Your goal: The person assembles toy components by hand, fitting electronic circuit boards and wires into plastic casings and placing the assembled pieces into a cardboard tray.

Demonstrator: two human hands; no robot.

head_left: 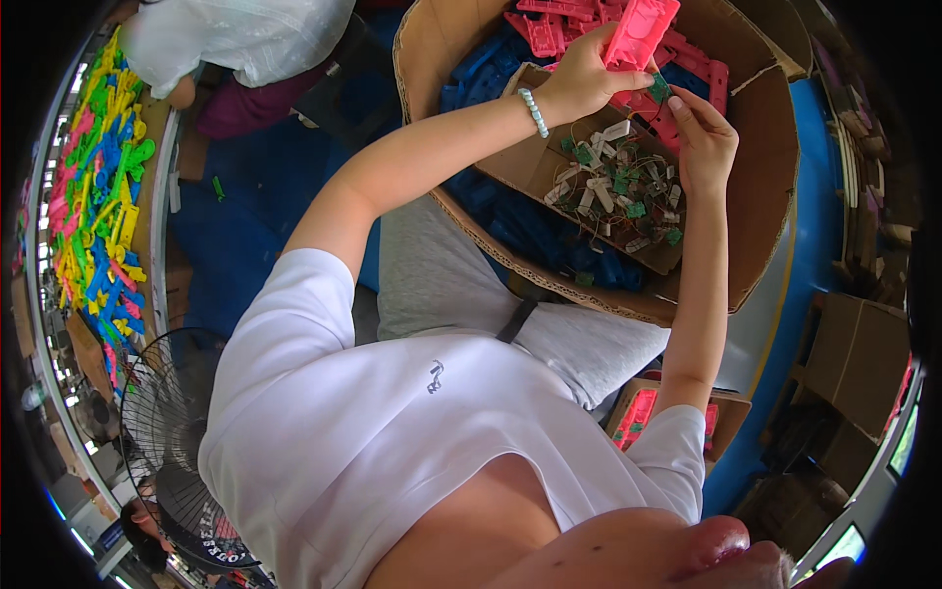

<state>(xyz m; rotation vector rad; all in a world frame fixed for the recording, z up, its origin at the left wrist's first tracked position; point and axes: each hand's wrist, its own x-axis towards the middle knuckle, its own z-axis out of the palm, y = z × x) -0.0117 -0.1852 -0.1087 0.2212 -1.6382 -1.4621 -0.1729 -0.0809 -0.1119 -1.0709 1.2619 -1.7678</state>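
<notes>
My left hand [581,80] grips a pink plastic shell [643,31] above a large cardboard box [770,187]. Beside the shell, the thumb and fingertips of my right hand [705,145] pinch a small green circuit board [658,89], close to my left thumb. Whether the board touches the shell I cannot tell. Below both hands, an inner cardboard tray [520,157] holds a tangle of wired circuit boards with white parts [610,191]. Around it in the box lie pink shells [545,34] and blue plastic parts [505,211].
By my right side stands a smaller carton [728,422] with pink shells and green boards. A black fan [177,442] is at the left. Farther left, a table carries many colourful plastic pieces [103,196]. Another person in a light top [240,39] sits at the upper left. Stacked cartons [854,353] line the right.
</notes>
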